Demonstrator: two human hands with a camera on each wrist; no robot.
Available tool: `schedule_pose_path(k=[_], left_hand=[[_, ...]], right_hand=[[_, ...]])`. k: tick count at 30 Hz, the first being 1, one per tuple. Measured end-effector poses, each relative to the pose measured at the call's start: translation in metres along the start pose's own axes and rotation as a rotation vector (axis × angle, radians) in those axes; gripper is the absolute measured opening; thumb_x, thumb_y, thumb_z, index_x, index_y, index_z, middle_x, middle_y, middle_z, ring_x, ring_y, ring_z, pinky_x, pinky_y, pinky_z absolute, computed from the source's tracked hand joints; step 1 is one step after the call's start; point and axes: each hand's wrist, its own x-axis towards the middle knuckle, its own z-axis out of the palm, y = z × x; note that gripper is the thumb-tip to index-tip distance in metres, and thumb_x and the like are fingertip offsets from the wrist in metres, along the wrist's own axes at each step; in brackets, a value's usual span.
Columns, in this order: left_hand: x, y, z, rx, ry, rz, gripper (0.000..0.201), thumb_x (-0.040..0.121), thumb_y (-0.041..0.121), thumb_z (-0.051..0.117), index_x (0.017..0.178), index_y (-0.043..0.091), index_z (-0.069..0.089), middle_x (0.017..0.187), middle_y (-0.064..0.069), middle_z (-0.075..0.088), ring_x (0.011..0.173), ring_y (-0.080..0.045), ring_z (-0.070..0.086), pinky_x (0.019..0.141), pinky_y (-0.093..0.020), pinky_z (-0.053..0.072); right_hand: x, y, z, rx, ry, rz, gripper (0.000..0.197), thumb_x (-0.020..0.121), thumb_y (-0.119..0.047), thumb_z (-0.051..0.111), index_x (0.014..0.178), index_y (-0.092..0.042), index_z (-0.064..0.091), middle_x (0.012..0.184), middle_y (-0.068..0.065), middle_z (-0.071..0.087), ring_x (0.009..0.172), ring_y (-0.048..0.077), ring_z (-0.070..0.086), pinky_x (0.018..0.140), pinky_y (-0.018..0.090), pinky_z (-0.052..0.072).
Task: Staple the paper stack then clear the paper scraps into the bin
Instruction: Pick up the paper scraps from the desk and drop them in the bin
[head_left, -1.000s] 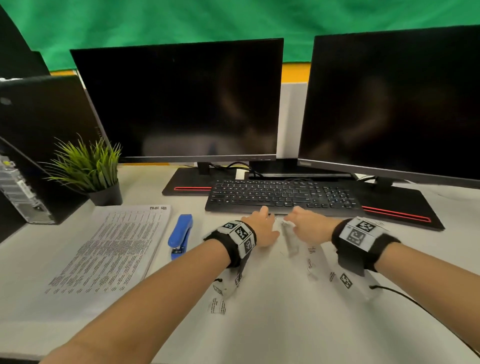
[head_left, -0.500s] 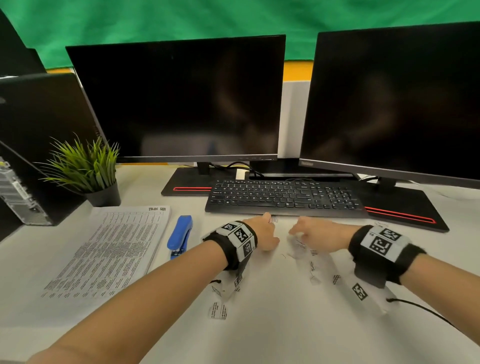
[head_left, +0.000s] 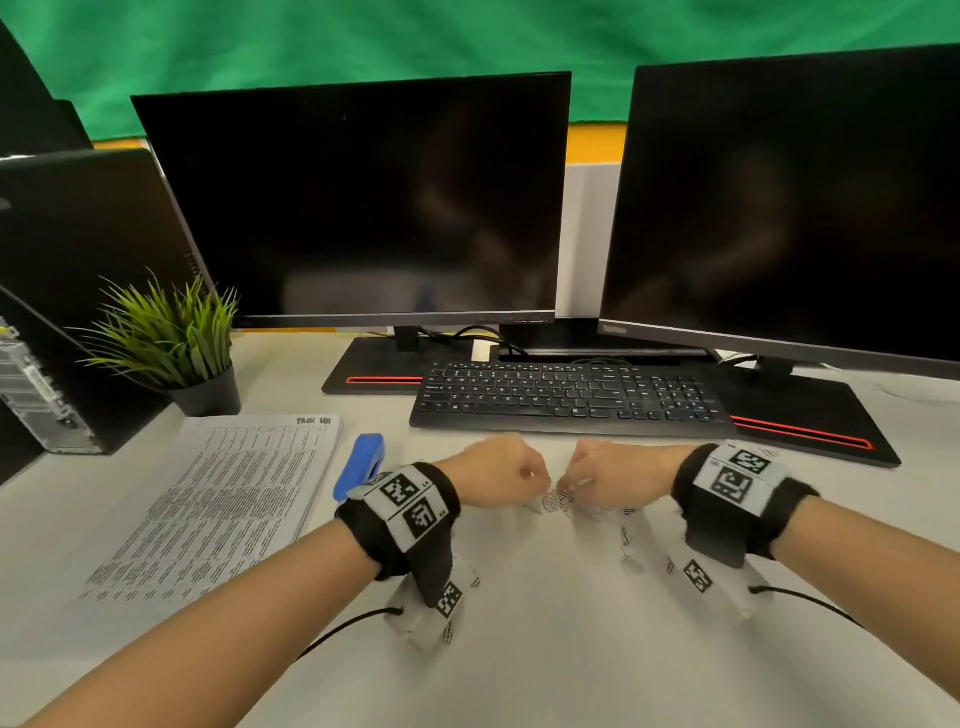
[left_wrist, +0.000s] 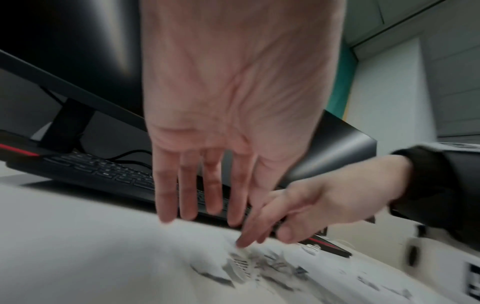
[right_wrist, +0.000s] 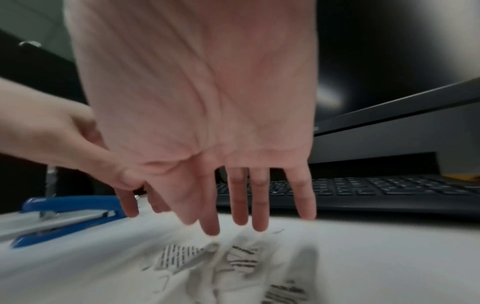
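Note:
Torn paper scraps (head_left: 558, 501) lie on the white desk in front of the keyboard, between my two hands. My left hand (head_left: 498, 475) and right hand (head_left: 618, 470) are almost touching, fingers pointing down at the scraps. In the left wrist view the left fingers (left_wrist: 200, 195) are straight above the blurred scraps (left_wrist: 249, 265). The right fingers (right_wrist: 257, 205) are straight too, tips just over the scraps (right_wrist: 207, 259). Neither hand grips anything. The printed paper stack (head_left: 218, 499) lies at the left, with the blue stapler (head_left: 361, 462) beside it. No bin is in view.
A black keyboard (head_left: 566, 397) sits just beyond my hands, with two dark monitors (head_left: 363, 208) behind it. A potted plant (head_left: 171, 353) and a black computer case (head_left: 62, 291) stand at the left. More scraps (head_left: 628, 545) lie under my right wrist.
Both hands have drawn closer together and slightly toward me, bunching the scraps between them. The stack and stapler have not moved.

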Motion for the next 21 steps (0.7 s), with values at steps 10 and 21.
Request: schedule_pose_path(k=[10, 21], left_hand=[[0.045, -0.066, -0.037, 0.226, 0.092, -0.682, 0.048, 0.103, 0.018, 0.030, 0.148, 0.004, 0.026, 0.156, -0.015, 0.023, 0.144, -0.033, 0.023, 0.118, -0.043, 0.019], [0.042, -0.118, -0.072, 0.126, 0.142, -0.561, 0.046, 0.095, 0.035, 0.051, 0.124, 0.000, 0.057, 0.128, -0.017, 0.060, 0.120, -0.031, 0.056, 0.102, -0.032, 0.041]], right_hand=[[-0.023, 0.062, 0.004, 0.093, 0.211, 0.323, 0.042, 0.096, -0.014, 0.033, 0.135, -0.022, 0.045, 0.125, 0.007, 0.042, 0.119, 0.029, 0.049, 0.103, 0.040, 0.040], [-0.028, 0.077, 0.012, 0.208, 0.286, 0.252, 0.036, 0.098, -0.016, 0.037, 0.130, -0.018, 0.053, 0.111, 0.003, 0.042, 0.096, 0.017, 0.046, 0.094, 0.026, 0.039]])
